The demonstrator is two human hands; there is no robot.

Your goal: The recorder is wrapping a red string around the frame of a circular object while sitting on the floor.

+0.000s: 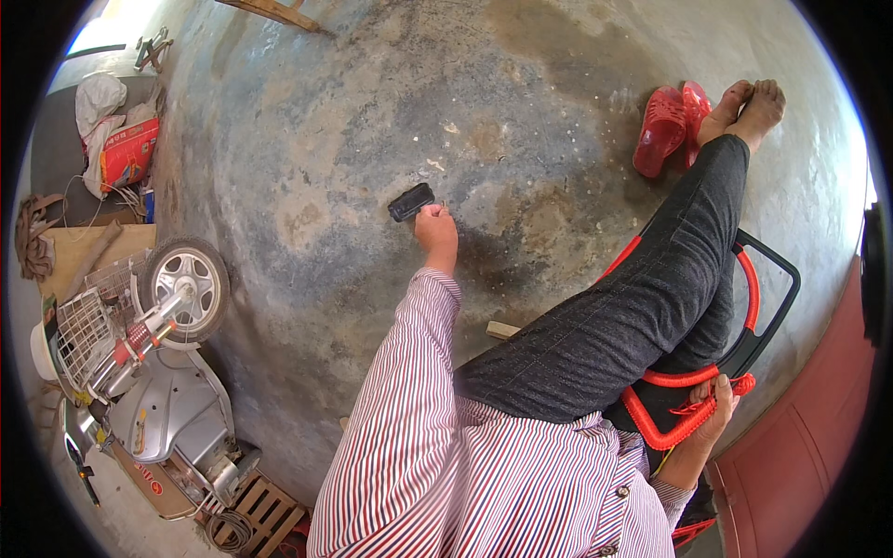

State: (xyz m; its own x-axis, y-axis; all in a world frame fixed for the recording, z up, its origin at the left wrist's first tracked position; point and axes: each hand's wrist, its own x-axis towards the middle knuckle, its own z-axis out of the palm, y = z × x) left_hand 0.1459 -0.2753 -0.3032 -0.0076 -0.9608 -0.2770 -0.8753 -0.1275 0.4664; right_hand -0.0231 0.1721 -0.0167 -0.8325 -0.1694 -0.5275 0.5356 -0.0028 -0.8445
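Observation:
My left hand [435, 230] reaches out over the floor with its fingers closed at the near corner of a small black oblong object [409, 202]. What kind of object this is does not show clearly. At my right side, my right hand [714, 411] is closed around red cord [742, 384] with a loose tangle in it. Beside that hand lies a thick, ribbed red band [662, 435], bent at a corner. A black frame [793, 279] with a red-covered edge stands beyond my legs, partly hidden by them.
My dark-trousered legs [605, 316] stretch to the far right, crossed, feet bare beside red slippers [662, 130]. A silver two-wheeler [177, 405] stands at left near a wooden slatted crate [265, 511]. A red-and-white sack [128, 153] lies at far left. A reddish panel [791, 446] borders the right.

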